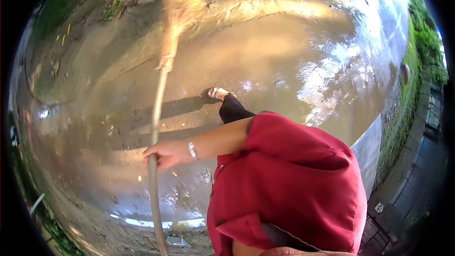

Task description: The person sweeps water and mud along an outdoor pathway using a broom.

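Observation:
My right hand (pixel 167 155), with a bracelet (pixel 192 150) at the wrist, is wrapped around the long wooden handle (pixel 157 109) of a broom. The handle runs from the bottom edge of the view up to the broom's straw bristles (pixel 184 4), which are blurred and lie over muddy ground at the top. My left hand is out of view. A red shirt (pixel 294 185) covers my body, and one foot (pixel 217 93) in a sandal stands on the wet ground below a dark trouser leg (pixel 233 109).
Brown, wet ground (pixel 256 42) with shallow water spreads around me, shining brightly at right. Along the right run a grassy strip (pixel 403 104) and a paved edge. Several yellow leaves (pixel 66 32) lie at upper left. A pale rectangular object (pixel 178 242) sits near the bottom.

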The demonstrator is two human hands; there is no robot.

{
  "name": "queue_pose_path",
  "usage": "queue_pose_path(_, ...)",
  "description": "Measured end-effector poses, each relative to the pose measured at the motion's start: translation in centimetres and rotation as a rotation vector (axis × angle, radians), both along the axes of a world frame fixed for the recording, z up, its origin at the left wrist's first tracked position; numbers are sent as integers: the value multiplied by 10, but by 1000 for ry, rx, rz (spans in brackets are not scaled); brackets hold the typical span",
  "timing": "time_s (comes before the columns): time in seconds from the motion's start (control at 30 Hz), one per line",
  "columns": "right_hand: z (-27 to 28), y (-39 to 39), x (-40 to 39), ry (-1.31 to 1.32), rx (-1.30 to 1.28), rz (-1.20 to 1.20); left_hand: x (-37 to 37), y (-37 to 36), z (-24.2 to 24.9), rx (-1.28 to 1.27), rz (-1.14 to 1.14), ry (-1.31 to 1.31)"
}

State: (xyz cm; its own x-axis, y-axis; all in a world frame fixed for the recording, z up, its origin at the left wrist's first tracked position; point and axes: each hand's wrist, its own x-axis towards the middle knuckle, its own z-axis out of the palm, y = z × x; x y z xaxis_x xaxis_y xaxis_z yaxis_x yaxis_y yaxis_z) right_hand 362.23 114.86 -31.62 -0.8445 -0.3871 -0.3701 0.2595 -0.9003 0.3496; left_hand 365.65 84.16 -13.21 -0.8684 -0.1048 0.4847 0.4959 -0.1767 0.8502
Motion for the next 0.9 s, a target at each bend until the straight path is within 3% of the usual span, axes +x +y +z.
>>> queue_pose_path(0.1,-48,94,36,-195,61,-213,-36,7,-73,-128,86,-234)
queue_pose_path(0.13,-65,132,47,-223,27,-312,-63,10,-114,216,-386,-382)
queue_pose_path(0.23,-105,260,96,-436,111,-562,-76,187,-162,395,-472,-829)
queue_pose_path(0.27,-133,303,114,-508,224,-683,-86,216,-195,327,-529,-895)
queue_pose_path(0.3,-143,343,132,-638,244,-774,-81,269,-198,295,-612,-1047)
queue_pose_path(0.37,-160,413,177,-546,717,-862,-59,357,-212,173,-843,-1052)
queue_pose_path(0.4,-184,444,200,-659,748,-938,-46,385,-221,234,-1051,-917)
queue_pose_path(0.47,-219,483,233,-921,473,-1162,-20,435,-212,175,-1215,-883)
queue_pose_path(0.57,-235,473,233,-950,521,-982,-7,443,-201,56,-1138,-776)
queue_pose_path(0.63,-283,439,209,-905,498,-791,-16,404,-205,27,-1099,-668)
queue_pose_path(0.67,-270,403,172,-934,377,-821,-25,373,-191,-329,-885,-686)
queue_pose_path(0.7,-249,365,136,-961,603,-581,-38,342,-181,-648,-714,-579)
queue_pose_path(0.73,-231,324,105,-978,818,-338,-49,307,-166,-1111,-470,-186)
queue_pose_path(0.77,-219,285,83,-739,1187,42,-59,270,-147,-1309,-223,72)
queue_pose_path(0.8,-207,246,61,-496,1577,356,-65,236,-125,-1193,-173,57)
queue_pose_path(0.83,-192,206,24,-774,766,-59,-67,195,-100,-620,-487,-292)
queue_pose_path(0.87,-129,180,1,-822,505,-87,-70,153,-74,28,-641,-609)
queue_pose_path(0.9,-138,141,-13,-654,674,41,-62,129,-49,99,-641,-533)
